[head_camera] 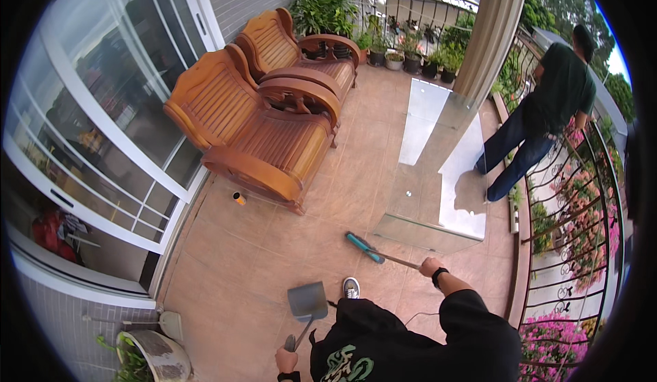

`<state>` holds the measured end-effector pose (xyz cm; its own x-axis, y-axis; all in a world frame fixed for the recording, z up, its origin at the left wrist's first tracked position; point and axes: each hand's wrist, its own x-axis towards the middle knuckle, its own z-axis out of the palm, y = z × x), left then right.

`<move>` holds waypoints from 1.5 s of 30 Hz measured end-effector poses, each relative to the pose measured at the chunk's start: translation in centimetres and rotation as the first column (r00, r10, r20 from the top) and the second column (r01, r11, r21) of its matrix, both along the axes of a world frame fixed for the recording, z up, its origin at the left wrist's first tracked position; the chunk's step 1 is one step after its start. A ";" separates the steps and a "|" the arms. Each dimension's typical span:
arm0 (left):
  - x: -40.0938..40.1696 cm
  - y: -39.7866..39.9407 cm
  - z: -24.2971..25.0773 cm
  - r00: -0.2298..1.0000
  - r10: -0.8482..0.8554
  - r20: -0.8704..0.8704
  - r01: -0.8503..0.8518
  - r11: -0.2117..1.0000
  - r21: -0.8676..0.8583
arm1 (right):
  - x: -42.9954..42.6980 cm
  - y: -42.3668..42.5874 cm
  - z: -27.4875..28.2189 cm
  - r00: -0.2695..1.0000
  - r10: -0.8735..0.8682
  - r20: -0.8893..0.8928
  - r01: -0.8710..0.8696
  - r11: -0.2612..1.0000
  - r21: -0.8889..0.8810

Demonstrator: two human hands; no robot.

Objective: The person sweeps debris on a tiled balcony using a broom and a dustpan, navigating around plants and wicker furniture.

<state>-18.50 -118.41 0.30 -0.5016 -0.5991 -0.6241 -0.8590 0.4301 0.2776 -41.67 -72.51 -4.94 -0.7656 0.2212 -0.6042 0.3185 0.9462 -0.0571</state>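
Note:
My right hand [430, 267] grips the long handle of a broom. The broom's teal head [363, 247] with dark bristles rests on the tiled floor, near the corner of a glass table [436, 187]. Lower in the view, my left hand [287, 360] is closed around the handle of a grey dustpan [308, 301]. Its pan hangs at or just above the tiles; the exact gap I cannot tell. One of my shoes [351, 288] shows between the dustpan and the broom.
Two wooden armchairs [256, 130] stand by sliding glass doors [102, 89]. An orange-and-black can [239, 198] is on the floor. A person [549, 94] stands at the iron railing [569, 207]. Potted plants [395, 60] line the far edge beside a column [487, 33]. A large planter [159, 354] sits lower left.

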 end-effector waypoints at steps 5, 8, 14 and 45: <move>-5.0 -1.7 -2.6 0.974 -0.222 -0.044 0.222 0.975 0.008 | 0.4 2.0 -0.9 0.994 -0.066 0.089 0.071 0.996 -0.054; -9.4 -2.5 -2.0 0.934 -0.358 0.002 0.358 0.932 0.049 | 1.9 2.3 -2.7 0.995 -0.089 0.040 0.090 0.996 -0.022; -15.3 -5.4 -3.5 0.802 -0.556 0.217 0.570 0.821 -0.003 | 7.4 -4.2 -3.2 0.982 0.187 -0.024 -0.189 0.977 -0.100; -15.6 -9.1 -4.7 0.796 -0.573 0.195 0.576 0.816 0.048 | 4.0 -10.7 -9.6 0.976 0.192 -0.101 -0.191 0.981 0.021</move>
